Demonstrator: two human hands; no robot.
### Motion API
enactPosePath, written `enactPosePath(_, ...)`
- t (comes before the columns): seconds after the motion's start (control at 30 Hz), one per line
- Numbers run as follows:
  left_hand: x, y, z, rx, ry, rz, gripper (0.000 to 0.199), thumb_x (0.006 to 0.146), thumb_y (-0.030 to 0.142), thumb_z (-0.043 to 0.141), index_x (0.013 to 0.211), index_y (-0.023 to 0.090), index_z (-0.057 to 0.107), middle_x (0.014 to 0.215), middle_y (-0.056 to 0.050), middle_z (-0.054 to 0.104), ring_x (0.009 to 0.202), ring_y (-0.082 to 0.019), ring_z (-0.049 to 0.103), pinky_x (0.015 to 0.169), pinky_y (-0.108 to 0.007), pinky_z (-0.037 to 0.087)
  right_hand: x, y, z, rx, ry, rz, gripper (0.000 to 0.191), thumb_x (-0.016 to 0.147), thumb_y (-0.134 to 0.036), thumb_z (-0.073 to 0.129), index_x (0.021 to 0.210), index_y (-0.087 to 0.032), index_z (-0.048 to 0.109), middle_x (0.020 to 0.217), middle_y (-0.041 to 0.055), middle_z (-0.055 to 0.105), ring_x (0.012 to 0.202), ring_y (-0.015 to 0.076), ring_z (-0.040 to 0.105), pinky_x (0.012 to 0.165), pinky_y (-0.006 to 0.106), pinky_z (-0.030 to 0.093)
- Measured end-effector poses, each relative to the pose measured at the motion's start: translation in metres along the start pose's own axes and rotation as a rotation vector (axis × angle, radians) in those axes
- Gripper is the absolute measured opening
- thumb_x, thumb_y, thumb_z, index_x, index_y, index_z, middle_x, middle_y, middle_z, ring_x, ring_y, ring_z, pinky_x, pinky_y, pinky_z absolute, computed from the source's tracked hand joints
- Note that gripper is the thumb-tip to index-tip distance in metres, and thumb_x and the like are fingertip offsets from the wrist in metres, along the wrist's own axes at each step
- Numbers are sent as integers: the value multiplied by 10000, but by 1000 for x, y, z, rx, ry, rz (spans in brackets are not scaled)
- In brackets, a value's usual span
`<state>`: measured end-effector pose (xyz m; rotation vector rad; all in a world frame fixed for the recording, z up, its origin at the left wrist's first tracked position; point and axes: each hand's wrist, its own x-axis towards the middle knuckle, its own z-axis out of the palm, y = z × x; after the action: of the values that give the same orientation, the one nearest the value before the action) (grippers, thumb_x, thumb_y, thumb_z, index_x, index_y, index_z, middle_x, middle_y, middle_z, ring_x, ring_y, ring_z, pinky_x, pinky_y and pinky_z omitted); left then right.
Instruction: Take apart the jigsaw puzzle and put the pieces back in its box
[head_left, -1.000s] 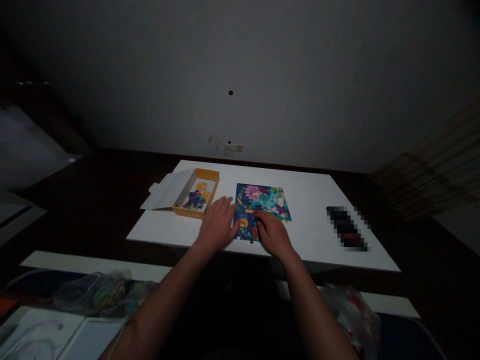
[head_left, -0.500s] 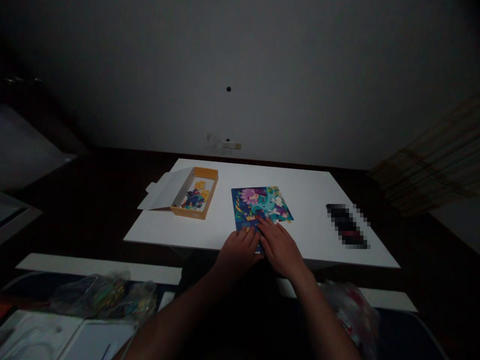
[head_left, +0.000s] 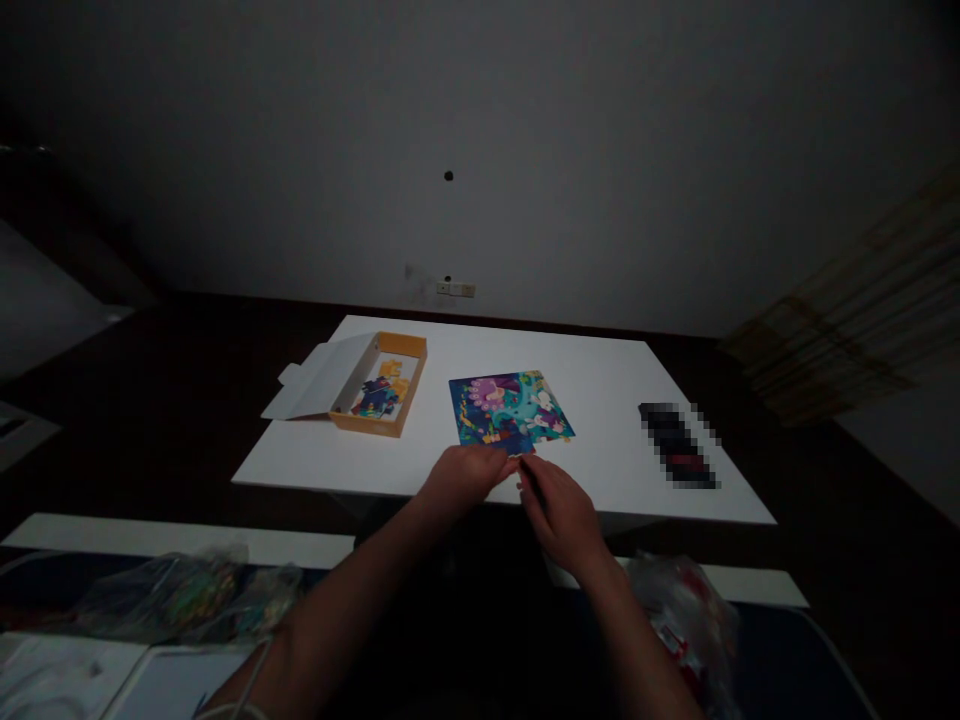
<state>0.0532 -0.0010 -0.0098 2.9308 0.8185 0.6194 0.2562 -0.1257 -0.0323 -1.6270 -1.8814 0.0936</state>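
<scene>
Jigsaw puzzle (head_left: 504, 408) lies flat on the white table (head_left: 600, 370), and its lower edge is just beside the fingertips of both hands. Fingers of the left hand (head_left: 465, 475) are stretched out and open, while fingers of the right hand (head_left: 559, 515) are bent and come together at this edge, but I cannot tell if they grip a piece. Farther left on the table stands an orange cardboard box (head_left: 397, 343) with loose puzzle pieces (head_left: 375, 398) inside and a white flap (head_left: 319, 378) opened outward, and to the right lies a blurred dark object (head_left: 679, 445).
</scene>
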Motion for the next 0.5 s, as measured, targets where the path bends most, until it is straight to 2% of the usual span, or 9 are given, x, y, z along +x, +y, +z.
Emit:
enactPosePath(0.13, 11, -20, -20, -79, -16, -254, 392, 1218, 459, 590, 969, 226, 782, 869, -86, 836, 784, -245, 776, 666, -334, 422, 1, -4, -2, 18, -53, -44, 490, 1108, -286, 606, 1573, -311, 760, 1579, 157, 771, 1485, 417, 733, 1257, 687, 609)
enactPosePath(0.27, 12, -68, -64, -79, 132, -570, 403, 1201, 495, 558, 1002, 245, 803, 885, -78, 824, 802, -253, 740, 710, -335, 425, -6, -1, -9, 42, -140, -76, 587, 1047, -217, 649, 1611, -354, 742, 1710, 111, 667, 1598, 409, 636, 1331, 715, 534)
enactPosePath(0.4, 3, -127, -108, -101, 205, -739, 432, 1169, 531, 571, 928, 247, 789, 856, -79, 786, 766, -256, 686, 718, -360, 427, -16, 5, -10, 101, -194, -95, 660, 1045, -107, 536, 1600, -393, 750, 1713, 55, 661, 1620, 357, 615, 1349, 675, 532)
enactPosePath(0.5, -7, -155, -121, -50, 154, -757, 385, 1140, 520, 605, 968, 246, 814, 913, -113, 804, 841, -299, 716, 794, -406, 498, -17, 6, -5, 159, -133, -56, 644, 1087, -133, 483, 1611, -406, 737, 1652, 63, 723, 1549, 346, 690, 1303, 655, 586)
